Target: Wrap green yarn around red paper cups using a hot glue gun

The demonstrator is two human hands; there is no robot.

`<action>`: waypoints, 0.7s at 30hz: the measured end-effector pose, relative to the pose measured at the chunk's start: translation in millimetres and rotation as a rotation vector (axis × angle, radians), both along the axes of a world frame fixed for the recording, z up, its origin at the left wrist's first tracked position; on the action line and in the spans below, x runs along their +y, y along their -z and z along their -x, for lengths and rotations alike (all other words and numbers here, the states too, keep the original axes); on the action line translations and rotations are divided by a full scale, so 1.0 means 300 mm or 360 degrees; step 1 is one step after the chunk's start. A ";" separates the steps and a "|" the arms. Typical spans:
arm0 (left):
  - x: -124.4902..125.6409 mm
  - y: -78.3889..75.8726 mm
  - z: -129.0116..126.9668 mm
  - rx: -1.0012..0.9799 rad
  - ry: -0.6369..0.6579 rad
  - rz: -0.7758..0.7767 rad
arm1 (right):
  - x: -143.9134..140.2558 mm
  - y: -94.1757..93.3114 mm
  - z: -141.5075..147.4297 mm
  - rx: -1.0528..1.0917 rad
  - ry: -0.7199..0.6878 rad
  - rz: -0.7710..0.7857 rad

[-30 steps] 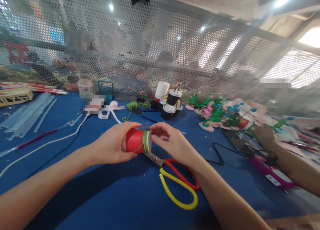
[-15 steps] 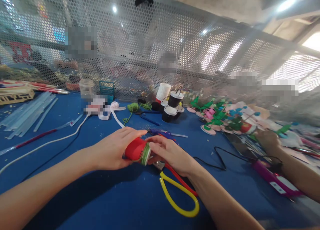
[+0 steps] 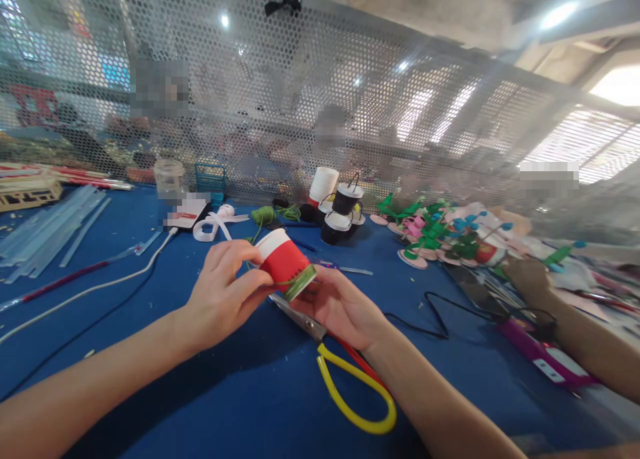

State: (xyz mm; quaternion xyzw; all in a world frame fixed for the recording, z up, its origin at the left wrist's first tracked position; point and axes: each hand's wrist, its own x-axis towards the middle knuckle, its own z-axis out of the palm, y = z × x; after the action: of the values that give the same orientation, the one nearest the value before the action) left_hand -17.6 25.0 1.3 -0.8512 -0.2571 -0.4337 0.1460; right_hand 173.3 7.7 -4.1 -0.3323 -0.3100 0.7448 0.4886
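A small red and white paper cup (image 3: 286, 258) is tilted above the table, its bottom end toward the lower right. Green yarn (image 3: 301, 282) is wound around that bottom end. My right hand (image 3: 345, 302) grips the cup from behind and below, with some fingers hidden by it. Thumb and fingers of my left hand (image 3: 227, 289) are closed at the cup's left side, where a strand of the yarn runs to the thumb. Under the hands lie scissors (image 3: 357, 406) with yellow and red handles, their blades partly visible.
A green yarn ball (image 3: 263, 215), white ribbon (image 3: 205, 230) and black cups (image 3: 336, 227) stand farther back. Clear glue sticks (image 3: 55, 229) lie left. At right are paper flowers (image 3: 425, 236), a purple power strip (image 3: 545, 356) and another person's hand (image 3: 527, 279). A perforated screen (image 3: 240, 99) rises behind.
The cup has turned and lifted, so its white rim and red side now show. My left hand has drawn back from covering it, and the scissor blades have come into view.
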 end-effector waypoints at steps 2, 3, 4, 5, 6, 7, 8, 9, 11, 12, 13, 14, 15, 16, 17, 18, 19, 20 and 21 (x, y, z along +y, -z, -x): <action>-0.004 0.000 -0.002 0.0024 -0.0047 0.0000 | 0.000 -0.002 0.002 0.0029 0.0010 0.0021; -0.005 0.000 -0.003 0.0043 -0.0048 0.0011 | 0.000 -0.002 0.004 0.0037 0.0009 0.0026; -0.006 0.001 -0.004 0.0059 -0.0034 0.0031 | 0.000 -0.003 0.005 0.0040 0.0005 0.0028; -0.006 0.002 -0.006 0.0065 -0.0011 0.0067 | 0.000 -0.003 0.006 0.0042 0.0002 0.0030; -0.007 0.003 -0.008 0.0052 0.0021 0.0114 | 0.000 -0.003 0.007 0.0047 0.0005 0.0032; -0.008 0.006 -0.010 0.0020 0.0042 0.0195 | 0.000 -0.002 0.008 0.0057 0.0013 0.0033; -0.008 0.008 -0.012 -0.0030 0.0058 0.0304 | 0.000 -0.001 0.007 0.0069 0.0025 0.0032; -0.009 0.011 -0.015 -0.0092 0.0071 0.0445 | 0.001 0.001 0.007 0.0076 0.0034 0.0029; -0.011 0.016 -0.023 -0.0262 0.0091 0.0825 | 0.001 0.004 0.005 0.0064 0.0025 0.0012; -0.011 0.018 -0.028 -0.0381 0.0116 0.1038 | 0.001 0.005 0.004 0.0045 0.0008 0.0001; -0.012 0.018 -0.034 -0.0511 0.0163 0.1253 | 0.000 0.006 0.004 0.0025 -0.0015 -0.0008; -0.012 0.017 -0.039 -0.0641 0.0224 0.1454 | 0.000 0.007 0.004 0.0011 -0.0037 -0.0014; -0.013 0.014 -0.044 -0.0755 0.0285 0.1627 | 0.000 0.008 0.005 0.0010 -0.0050 -0.0018; -0.015 0.011 -0.048 -0.0843 0.0340 0.1767 | -0.001 0.008 0.005 0.0020 -0.0053 -0.0019; -0.017 0.007 -0.052 -0.0889 0.0384 0.1877 | -0.001 0.008 0.007 0.0034 -0.0048 -0.0021; -0.020 0.002 -0.055 -0.0902 0.0413 0.1957 | -0.001 0.008 0.008 0.0048 -0.0040 -0.0022; -0.022 -0.002 -0.057 -0.0904 0.0428 0.2001 | -0.001 0.008 0.008 0.0061 -0.0030 -0.0024; -0.024 -0.005 -0.058 -0.0908 0.0432 0.2020 | 0.000 0.008 0.009 0.0068 -0.0021 -0.0024; -0.025 -0.008 -0.059 -0.0914 0.0426 0.2024 | 0.000 0.009 0.009 0.0070 -0.0017 -0.0023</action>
State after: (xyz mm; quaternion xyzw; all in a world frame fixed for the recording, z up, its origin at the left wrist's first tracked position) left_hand 0.1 17.5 3.5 -0.6478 -0.3820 -0.4210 -0.5072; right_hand 170.6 7.8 -6.7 -0.3108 -0.3063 0.7522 0.4938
